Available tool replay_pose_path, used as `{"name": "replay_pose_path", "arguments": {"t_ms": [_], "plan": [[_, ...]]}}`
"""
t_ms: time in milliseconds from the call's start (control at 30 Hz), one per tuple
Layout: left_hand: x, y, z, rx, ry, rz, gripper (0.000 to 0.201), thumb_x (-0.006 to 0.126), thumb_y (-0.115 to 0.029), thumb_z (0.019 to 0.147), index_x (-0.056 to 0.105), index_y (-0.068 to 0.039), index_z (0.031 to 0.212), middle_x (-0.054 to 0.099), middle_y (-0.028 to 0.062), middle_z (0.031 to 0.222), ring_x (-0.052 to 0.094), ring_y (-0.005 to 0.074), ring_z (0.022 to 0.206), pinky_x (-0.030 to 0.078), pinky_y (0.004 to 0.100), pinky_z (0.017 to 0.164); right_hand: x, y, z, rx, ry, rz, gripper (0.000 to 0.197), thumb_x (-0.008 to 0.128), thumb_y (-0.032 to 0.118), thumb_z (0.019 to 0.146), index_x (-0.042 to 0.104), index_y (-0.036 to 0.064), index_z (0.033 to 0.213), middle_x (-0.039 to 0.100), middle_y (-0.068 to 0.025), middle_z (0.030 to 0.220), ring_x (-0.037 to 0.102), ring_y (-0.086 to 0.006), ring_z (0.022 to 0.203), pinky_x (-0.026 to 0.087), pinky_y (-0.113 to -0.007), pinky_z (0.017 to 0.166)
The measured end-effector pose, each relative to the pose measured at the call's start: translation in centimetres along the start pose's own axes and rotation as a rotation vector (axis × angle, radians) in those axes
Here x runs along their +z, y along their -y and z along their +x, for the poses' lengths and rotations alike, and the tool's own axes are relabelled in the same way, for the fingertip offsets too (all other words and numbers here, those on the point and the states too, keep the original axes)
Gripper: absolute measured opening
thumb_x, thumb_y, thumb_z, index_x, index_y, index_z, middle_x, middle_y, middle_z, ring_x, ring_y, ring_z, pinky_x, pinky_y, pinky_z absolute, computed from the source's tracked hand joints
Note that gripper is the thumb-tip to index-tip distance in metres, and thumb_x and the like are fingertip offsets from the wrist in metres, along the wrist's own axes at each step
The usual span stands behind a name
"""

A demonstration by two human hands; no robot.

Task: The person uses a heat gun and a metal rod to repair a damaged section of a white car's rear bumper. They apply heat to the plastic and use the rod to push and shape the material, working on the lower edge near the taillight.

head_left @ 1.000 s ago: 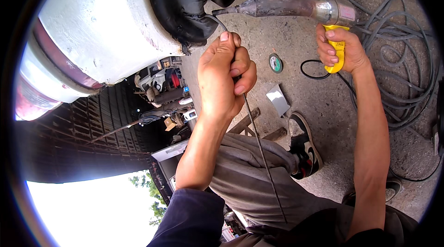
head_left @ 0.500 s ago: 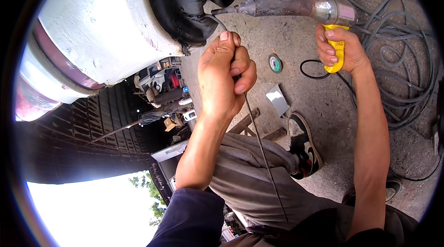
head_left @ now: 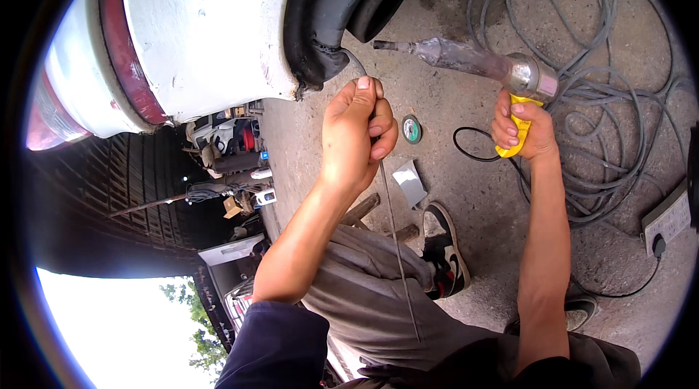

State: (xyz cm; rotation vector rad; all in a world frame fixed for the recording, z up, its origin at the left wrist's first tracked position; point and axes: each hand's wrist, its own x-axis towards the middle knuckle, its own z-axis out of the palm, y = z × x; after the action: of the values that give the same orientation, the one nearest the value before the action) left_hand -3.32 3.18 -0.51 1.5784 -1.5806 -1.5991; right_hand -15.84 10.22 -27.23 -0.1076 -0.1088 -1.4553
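1. Head view (the only one), L hand (head_left: pixel 358 130): grasping a thin dark rod (head_left: pixel 397 236). Thumb & forefinger pinch it nr the top, other fingers curled round it.
2. Rod: short upper part bends up & left, seems to meet the ragged lower edge of the black trim (head_left: pixel 313 17). Long lower part hangs in front of the grey trousers (head_left: pixel 349 287).
3. R hand (head_left: pixel 526 130): clenched round the yellow handle (head_left: pixel 518 134) of a heat gun (head_left: pixel 477 61), held out over the floor (head_left: pixel 437 97). Barrel points left; nozzle (head_left: pixel 393 46) is nr the rod's bent part, w/ a gap btwn them (depth: can't tell).
4. Upper L: big white panel (head_left: pixel 207 32) w/ a dark red strip (head_left: pixel 129 32) farther left; black trim runs along the panel's R edge. Just R of the trim, a round black part w/ a hollow opening (head_left: pixel 364 17).
5. Floor, btwn the hands: green & black disc (head_left: pixel 411 129); a bit lower, a shiny grey sheet (head_left: pixel 410 183); below that, a shoe (head_left: pixel 445 254).
6. R side: grey cable (head_left: pixel 571 94) in loose loops; lower, at the far edge, a pale power strip (head_left: pixel 668 218) w/ a black plug (head_left: pixel 659 245) in it.
7. Bkgd L: small cardboard box (head_left: pixel 231 207) amid clutter.
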Motion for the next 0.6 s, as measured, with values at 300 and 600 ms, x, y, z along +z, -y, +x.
{"name": "replay_pose_path", "arguments": {"t_ms": [300, 600], "plan": [[-1.9, 1.0, 1.0, -0.010, 0.116, -0.082, 0.027, 0.037, -0.032, 0.107, 0.046, -0.008, 0.098, 0.043, 0.0037, 0.065, 0.038, 0.0119, 0.047, 0.025, 0.0249, 0.042, 2.1, 6.6, -6.0, -0.262, -0.017, -0.153, 0.025, 0.061, 0.027, 0.087, 0.049, 0.0052, 0.089, 0.044, -0.0034, 0.060, 0.040, -0.0136, 0.045, 0.034, -0.030, 0.044], [-2.3, 2.6, 2.5, 0.058, 0.255, -0.183, 0.031, 0.036, -0.036, 0.107, 0.048, -0.009, 0.101, 0.056, 0.0058, 0.072, 0.055, 0.0153, 0.058, 0.031, 0.0245, 0.045, 10.8, 13.0, -12.9, -0.497, -0.011, -0.333, 0.022, 0.060, 0.025, 0.089, 0.048, 0.0063, 0.089, 0.043, -0.0037, 0.061, 0.040, -0.0141, 0.048, 0.036, -0.030, 0.046]]}}
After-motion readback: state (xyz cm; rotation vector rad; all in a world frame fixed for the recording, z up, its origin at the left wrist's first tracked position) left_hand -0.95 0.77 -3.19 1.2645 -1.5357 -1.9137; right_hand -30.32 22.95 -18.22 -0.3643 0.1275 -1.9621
